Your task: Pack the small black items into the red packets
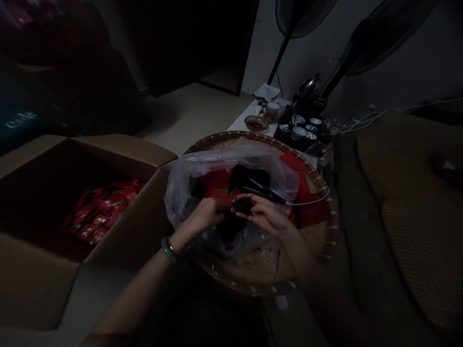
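My right hand (267, 214) is cupped palm up, fingers curled around a small heap of dark loose tea leaves (243, 206). Close beside it, my left hand (208, 214) is closed, its fingertips pinched together near the leaves; what they hold is too dark to make out. Both hands are above a clear plastic bag (188, 168), spread open in a round woven bamboo tray (311, 241). Inside the bag lie dark leaves and red packets (213, 180). A black tool with a white cord (267, 193) lies behind my right hand.
At left stands an open cardboard box (126, 231) with many red packets (108, 207) in it. Red sheets (302, 178) lie at the tray's right. Beyond are a low table with cups (299, 132) and pedestal fans (376, 38); a woven seat (423, 207) is at right.
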Available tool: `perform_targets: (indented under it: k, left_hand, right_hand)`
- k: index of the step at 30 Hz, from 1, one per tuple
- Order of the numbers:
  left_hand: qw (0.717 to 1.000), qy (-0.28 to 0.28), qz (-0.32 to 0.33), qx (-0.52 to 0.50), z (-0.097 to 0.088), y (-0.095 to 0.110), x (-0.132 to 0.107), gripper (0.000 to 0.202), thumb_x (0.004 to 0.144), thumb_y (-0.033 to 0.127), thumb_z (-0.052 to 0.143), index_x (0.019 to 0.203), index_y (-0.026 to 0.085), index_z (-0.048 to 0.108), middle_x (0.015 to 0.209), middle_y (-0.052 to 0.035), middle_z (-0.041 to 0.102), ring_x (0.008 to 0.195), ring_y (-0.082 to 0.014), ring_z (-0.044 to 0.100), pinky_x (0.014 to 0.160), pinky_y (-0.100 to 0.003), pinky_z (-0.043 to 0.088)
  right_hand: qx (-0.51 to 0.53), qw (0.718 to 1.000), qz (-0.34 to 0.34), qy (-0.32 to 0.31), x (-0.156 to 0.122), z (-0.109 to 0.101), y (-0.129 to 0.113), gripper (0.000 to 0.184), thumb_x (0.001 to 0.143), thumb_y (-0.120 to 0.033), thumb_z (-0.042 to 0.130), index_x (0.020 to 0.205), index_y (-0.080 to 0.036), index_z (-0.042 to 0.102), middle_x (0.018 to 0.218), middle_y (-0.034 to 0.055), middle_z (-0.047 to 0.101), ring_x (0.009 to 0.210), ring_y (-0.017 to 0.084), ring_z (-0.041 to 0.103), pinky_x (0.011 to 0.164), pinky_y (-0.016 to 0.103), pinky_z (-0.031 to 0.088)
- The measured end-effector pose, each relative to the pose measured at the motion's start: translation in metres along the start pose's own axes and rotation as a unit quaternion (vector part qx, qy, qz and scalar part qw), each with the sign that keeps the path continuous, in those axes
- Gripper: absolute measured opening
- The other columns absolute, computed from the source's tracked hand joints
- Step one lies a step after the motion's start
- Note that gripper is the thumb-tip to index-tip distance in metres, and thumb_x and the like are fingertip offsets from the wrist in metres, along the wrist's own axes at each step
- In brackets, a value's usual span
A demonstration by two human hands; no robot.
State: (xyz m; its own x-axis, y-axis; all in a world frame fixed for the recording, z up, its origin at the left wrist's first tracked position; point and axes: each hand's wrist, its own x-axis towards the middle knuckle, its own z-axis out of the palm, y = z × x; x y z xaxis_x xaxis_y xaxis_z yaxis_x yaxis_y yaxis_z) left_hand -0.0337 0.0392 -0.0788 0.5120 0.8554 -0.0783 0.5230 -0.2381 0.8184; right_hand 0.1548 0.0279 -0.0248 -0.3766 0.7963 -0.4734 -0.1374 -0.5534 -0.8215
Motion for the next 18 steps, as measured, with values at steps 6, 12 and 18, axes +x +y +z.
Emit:
perform_targets:
  k: [6,12,18]
  left_hand:
    - [1.0,0.019,0.003,0.011,0.004,-0.002,-0.001,0.023,0.068,0.017,0.051,0.083,0.015,0.069,0.067,-0.002,0.065,0.059,-0.0124,0.055,0.052,-0.019,0.032]
    - [0.999,0.039,-0.012,-0.024,0.004,-0.002,-0.004,0.036,0.064,0.011,0.047,0.092,0.018,0.069,0.08,-0.0027,0.069,0.069,-0.0156,0.06,0.061,-0.021,0.039]
    - [0.998,0.047,-0.023,-0.039,0.005,0.002,-0.006,0.042,0.063,0.01,0.046,0.098,0.018,0.068,0.075,-0.0026,0.068,0.066,-0.0156,0.06,0.059,-0.021,0.039]
  right_hand:
    - [-0.265,0.963,-0.044,-0.019,0.014,0.007,0.006,0.041,0.06,-0.009,0.058,0.099,-0.019,0.052,0.097,0.0004,0.058,0.089,0.014,0.057,0.081,0.029,0.046]
    - [-0.553,0.823,-0.131,0.011,0.015,0.013,0.007,0.036,0.062,-0.005,0.056,0.095,-0.019,0.056,0.09,0.0013,0.059,0.082,0.015,0.057,0.072,0.027,0.045]
    - [-0.654,0.742,-0.15,0.006,0.011,0.026,0.004,0.038,0.066,-0.004,0.057,0.101,-0.018,0.053,0.094,0.0051,0.06,0.084,0.017,0.057,0.07,0.026,0.042]
